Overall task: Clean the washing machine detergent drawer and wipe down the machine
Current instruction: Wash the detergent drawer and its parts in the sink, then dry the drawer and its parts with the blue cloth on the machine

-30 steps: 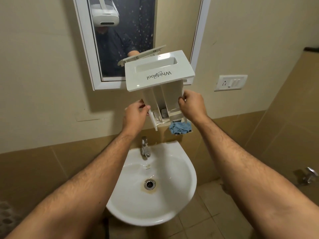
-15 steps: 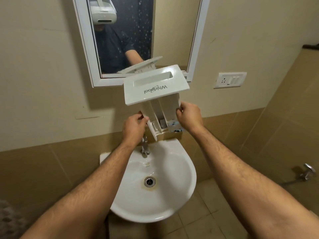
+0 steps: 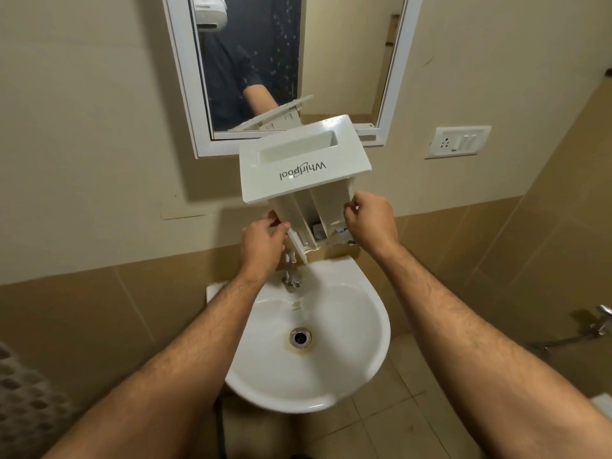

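I hold a white detergent drawer (image 3: 304, 167) upside down above the sink, its front panel tilted toward me with the brand name reading inverted. My left hand (image 3: 263, 245) grips the drawer's left side wall. My right hand (image 3: 371, 223) grips its right side wall. The drawer's compartments (image 3: 326, 210) point down toward the tap. The blue cloth seen earlier is hidden.
A white wash basin (image 3: 347, 369) with a chrome tap (image 3: 291, 276) sits directly below the drawer. A white-framed mirror (image 3: 185, 77) hangs on the wall behind. A switch socket (image 3: 458, 142) is at the right, another tap (image 3: 602, 321) low right, and a perforated mat (image 3: 23, 399) at the left edge.
Both hands have lowered the drawer toward the tap. The blue cloth under my right hand has gone out of sight.
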The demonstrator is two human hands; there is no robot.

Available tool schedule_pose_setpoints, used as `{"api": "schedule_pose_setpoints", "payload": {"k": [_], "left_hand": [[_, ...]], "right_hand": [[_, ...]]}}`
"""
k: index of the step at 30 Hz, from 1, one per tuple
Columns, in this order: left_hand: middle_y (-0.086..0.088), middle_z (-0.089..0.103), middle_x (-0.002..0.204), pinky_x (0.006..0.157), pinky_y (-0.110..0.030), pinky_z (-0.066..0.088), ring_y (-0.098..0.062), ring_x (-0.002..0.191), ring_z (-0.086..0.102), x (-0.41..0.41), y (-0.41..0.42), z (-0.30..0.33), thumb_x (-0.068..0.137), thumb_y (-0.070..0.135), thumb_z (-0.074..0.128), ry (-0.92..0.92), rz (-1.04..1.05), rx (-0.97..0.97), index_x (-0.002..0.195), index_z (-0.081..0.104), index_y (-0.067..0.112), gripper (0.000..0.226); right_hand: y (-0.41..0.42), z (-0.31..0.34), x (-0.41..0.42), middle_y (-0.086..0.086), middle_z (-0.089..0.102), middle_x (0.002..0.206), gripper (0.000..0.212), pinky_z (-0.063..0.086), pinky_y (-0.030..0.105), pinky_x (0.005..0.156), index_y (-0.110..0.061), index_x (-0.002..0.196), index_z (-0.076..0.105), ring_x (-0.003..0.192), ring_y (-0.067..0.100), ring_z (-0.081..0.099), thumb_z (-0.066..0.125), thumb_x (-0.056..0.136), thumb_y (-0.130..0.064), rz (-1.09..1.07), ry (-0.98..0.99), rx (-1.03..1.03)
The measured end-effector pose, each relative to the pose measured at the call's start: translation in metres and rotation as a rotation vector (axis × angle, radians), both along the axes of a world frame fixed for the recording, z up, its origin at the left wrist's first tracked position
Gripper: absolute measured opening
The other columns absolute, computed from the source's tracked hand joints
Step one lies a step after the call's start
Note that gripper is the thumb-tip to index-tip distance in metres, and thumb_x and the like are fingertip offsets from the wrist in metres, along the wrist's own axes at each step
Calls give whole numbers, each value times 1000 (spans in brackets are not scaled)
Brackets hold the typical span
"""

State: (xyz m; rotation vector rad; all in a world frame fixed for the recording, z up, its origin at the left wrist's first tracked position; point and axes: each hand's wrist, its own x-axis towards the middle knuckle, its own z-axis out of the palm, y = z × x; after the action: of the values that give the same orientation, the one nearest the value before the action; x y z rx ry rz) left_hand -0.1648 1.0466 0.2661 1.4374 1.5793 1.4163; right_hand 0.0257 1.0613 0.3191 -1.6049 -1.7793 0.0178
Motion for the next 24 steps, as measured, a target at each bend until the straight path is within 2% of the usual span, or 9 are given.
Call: {"api": "schedule_pose_setpoints", "payload": {"k": [4, 7, 11, 14, 16, 19, 21, 24], "left_hand": [[5, 70, 82, 70, -34, 60, -10, 77, 70, -10, -7, -17, 94, 21, 61, -3, -24, -43, 99, 69, 15, 11], [-2, 71, 87, 67, -32, 60, -12, 77, 71, -17, -13, -37, 93, 17, 61, -6, -41, -69, 93, 69, 14, 8], [2, 69, 80, 64, -31, 59, -12, 77, 71, -26, -17, -48, 92, 18, 62, -9, -35, -86, 85, 66, 19, 9], [1, 67, 78, 68, -38, 59, -17, 78, 70, -32, -18, -63, 91, 24, 62, 23, -70, -139, 79, 64, 20, 12], [4, 71, 87, 73, -41, 59, -16, 84, 70, -33, -20, -73, 90, 27, 63, -36, -80, -175, 86, 67, 22, 7], [1, 70, 101, 67, -32, 59, -13, 89, 68, -32, -23, -83, 92, 21, 64, -179, -88, -238, 97, 65, 21, 6], [-3, 67, 97, 65, -32, 58, -18, 85, 68, -31, -25, -89, 92, 17, 63, -242, -75, -296, 93, 61, 21, 4], [-4, 60, 80, 67, -36, 58, -23, 75, 65, -30, -26, -99, 93, 11, 60, -304, -20, -337, 90, 59, 15, 5]], "right_hand": [[-6, -17, -10, 12, 65, 79, 15, 45, 36, 65, -9, 77, 57, 74, 30, 57, 52, 91, -11, 9, -37, -58], [-12, -35, -16, 12, 62, 74, 18, 47, 38, 64, -12, 71, 51, 72, 30, 56, 51, 88, -6, 40, -38, -95], [-11, -48, -24, 0, 53, 66, 26, 40, 34, 57, -18, 66, 44, 66, 25, 52, 49, 88, -6, 52, -25, -113], [-10, -60, -26, 0, 54, 67, 25, 42, 33, 58, -18, 67, 45, 67, 24, 53, 50, 89, -8, 37, -50, -169], [-8, -68, -27, 3, 57, 71, 20, 42, 32, 59, -15, 71, 49, 69, 23, 54, 50, 90, -10, 35, -71, -200], [-1, -78, -30, 5, 61, 73, 22, 47, 33, 60, -16, 69, 48, 70, 26, 59, 50, 90, -13, 72, -136, -254], [7, -84, -31, 2, 59, 71, 24, 43, 30, 57, -20, 67, 44, 68, 25, 58, 50, 90, -15, 111, -172, -301], [21, -91, -30, -2, 59, 73, 13, 38, 27, 56, -21, 79, 57, 69, 22, 57, 54, 91, -21, 217, -215, -362]]}}
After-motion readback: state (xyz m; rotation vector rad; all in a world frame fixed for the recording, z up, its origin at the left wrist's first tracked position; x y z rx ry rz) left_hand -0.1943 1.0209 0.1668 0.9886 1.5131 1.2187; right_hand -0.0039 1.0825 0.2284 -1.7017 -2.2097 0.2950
